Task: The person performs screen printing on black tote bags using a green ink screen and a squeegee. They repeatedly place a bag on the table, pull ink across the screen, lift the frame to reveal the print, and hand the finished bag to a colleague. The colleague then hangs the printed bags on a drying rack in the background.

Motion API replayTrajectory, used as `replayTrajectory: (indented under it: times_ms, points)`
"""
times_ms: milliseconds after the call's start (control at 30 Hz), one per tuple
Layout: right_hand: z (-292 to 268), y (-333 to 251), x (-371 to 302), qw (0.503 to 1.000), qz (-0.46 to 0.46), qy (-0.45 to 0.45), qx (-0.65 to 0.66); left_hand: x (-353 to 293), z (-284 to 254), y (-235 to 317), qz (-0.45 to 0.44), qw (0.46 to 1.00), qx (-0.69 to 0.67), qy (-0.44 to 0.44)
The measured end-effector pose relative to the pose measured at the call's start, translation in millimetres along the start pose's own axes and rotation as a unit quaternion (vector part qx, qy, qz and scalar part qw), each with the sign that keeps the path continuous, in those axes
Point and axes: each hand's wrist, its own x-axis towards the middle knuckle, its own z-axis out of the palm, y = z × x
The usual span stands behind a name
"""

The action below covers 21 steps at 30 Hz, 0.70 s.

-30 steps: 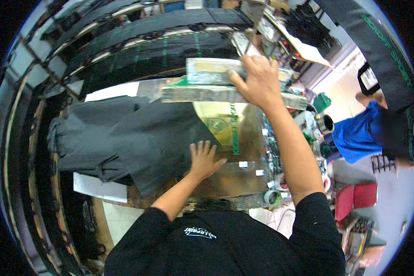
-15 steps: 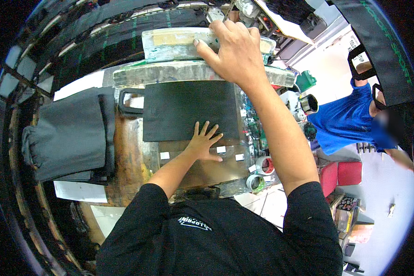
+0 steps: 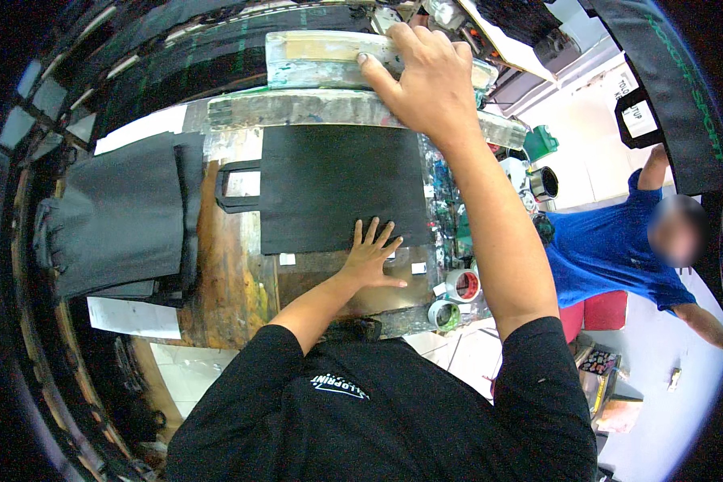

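A flat black bag [image 3: 341, 186] lies on the stained bench [image 3: 233, 273], its two loop handles pointing left toward a stack of folded black bags [image 3: 116, 213]. The left hand [image 3: 372, 255] rests open, fingers spread, palm down on the near edge of the black bag, close to its right corner. The right hand [image 3: 428, 76] reaches past the far edge of the black bag and is closed over the rim of a paint-smeared screen frame [image 3: 329, 56], fingers curled on top and thumb along its near side. A second smeared bar [image 3: 297, 108] of that frame runs just beyond the bag's far edge, nearly touching it. Right of the black bag, the bench edge is crowded: tape rolls [image 3: 455, 296] sit near its near-right corner, and small white tape tabs [image 3: 287, 259] lie just beside its near edge. Between the black bag's handles and the stack, a narrow strip of bare bench stays open. A person in a blue shirt [image 3: 610, 249] stands well right of the bag, apart from the bench.
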Motion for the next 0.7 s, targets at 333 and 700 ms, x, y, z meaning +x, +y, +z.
replayTrajectory:
  times_ms: [333,700]
  points:
    - [-4,-10,-21,1.000,-0.005,-0.002,-0.015,-53,-134,-15,-0.047,0.831,-0.495,0.249]
    - [28,-53,-210,0.930,0.013,-0.363,0.047,-177,-97,-28,-0.255,0.403,-0.837,0.268]
